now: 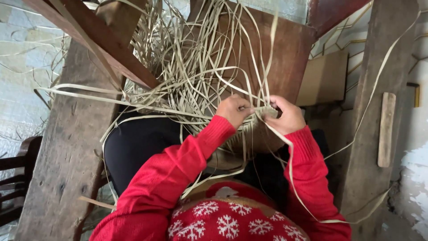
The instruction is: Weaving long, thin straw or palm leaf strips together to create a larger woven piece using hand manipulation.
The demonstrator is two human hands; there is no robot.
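Note:
I wear a red sweater with white snowflakes. My left hand (pixel 235 109) and my right hand (pixel 287 117) meet at the woven edge of a basket piece (pixel 266 111) held over my lap. Both hands pinch thin pale cane strips (pixel 196 76) that fan up and outward in a loose tangle. The left fingers close on a strip right at the weave; the right fingers grip the woven rim beside it. A long strip (pixel 292 174) trails from the work down past my right arm.
A rough wooden post (pixel 67 151) stands at left with a reddish beam (pixel 102 40) crossing above. A brown wooden board (pixel 290 49) sits behind the strips. Another wooden post (pixel 379 89) with a small slat (pixel 386 129) rises at right. A dark chair (pixel 15 178) shows at far left.

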